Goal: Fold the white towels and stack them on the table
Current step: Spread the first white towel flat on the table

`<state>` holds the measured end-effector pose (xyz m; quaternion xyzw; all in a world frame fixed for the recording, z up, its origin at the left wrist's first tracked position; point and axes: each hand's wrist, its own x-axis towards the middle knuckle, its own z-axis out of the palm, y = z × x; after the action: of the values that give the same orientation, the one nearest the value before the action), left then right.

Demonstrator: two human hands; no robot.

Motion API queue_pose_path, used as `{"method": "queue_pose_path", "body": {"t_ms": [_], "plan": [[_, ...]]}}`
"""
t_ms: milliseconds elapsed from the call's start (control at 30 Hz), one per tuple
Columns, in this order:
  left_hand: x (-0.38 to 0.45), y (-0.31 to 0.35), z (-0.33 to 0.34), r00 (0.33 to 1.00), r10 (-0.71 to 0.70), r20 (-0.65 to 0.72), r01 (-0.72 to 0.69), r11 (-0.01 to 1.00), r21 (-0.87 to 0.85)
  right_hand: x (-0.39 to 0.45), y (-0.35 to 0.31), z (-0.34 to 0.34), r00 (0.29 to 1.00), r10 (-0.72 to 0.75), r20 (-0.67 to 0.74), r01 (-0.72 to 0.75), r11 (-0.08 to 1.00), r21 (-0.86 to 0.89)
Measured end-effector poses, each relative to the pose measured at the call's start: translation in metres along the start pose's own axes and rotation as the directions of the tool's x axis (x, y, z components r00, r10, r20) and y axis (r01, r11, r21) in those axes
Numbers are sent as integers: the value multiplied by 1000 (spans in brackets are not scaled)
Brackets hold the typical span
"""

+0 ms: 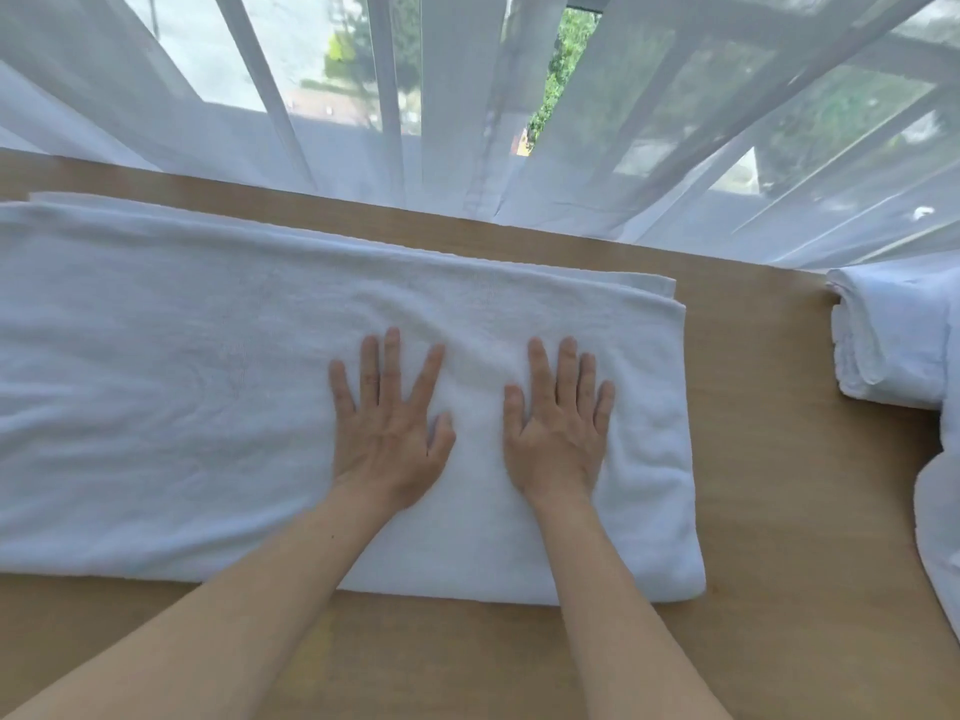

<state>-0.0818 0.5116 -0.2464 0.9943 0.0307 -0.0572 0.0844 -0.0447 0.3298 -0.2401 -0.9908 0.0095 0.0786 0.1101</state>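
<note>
Neither grip closes on anything: both hands lie flat, palms down, fingers straight and slightly spread, pressing on the white towel [208,387] that lies folded on the worktop [769,459]. From the head view, the left hand [387,428] rests near the middle of the picture, and the right hand [558,428] lies just beside it, a strip of cloth showing between the two thumbs. Both bare forearms reach in from the lower edge and cross the towel's near edge. The towel is folded into a long band in several layers; its layered end shows at the right, where the upper corner sits a little behind the lower one, and its left part runs out of the picture. Both hands press on the right part of this band, nearer the folded end than the far left. The worktop is light brown wood, bare in front of the towel and to its right. At the right edge of the worktop, well apart from the hands, sits a stack of folded towels [893,335], its layered folds facing the hands. Below that stack, more white cloth [940,537] hangs into view at the right edge; what it is cannot be told. Behind the worktop hangs a sheer white curtain [467,96], its hem touching the far edge, with green leaves showing through a gap.
</note>
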Motion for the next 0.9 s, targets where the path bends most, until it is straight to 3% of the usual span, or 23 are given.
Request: {"method": "queue_pose_path", "body": {"t_ms": [133,233,300,400,600,733,900], "plan": [[2,5,-2,999,-40,3,40,999,-10,5,-16,-2,998,57,-16,-55,995,81],[3,5,0,998,-56,-19,56,998,8,18,-41,-1,978,-172,-117,188,972,143],[4,5,0,998,-51,-47,52,998,18,32,-51,3,952,-302,-44,305,950,74],[4,3,1,994,-48,-95,49,999,17,54,-45,7,940,-336,54,337,941,-6],[3,4,-1,993,-50,-108,53,998,16,102,12,-15,997,-67,34,68,997,-30],[3,3,0,994,-50,-101,51,999,14,118,65,-32,996,91,16,-90,995,-44],[4,3,1,995,-41,-94,44,999,22,87,45,-36,985,162,-64,-161,987,25]]}}
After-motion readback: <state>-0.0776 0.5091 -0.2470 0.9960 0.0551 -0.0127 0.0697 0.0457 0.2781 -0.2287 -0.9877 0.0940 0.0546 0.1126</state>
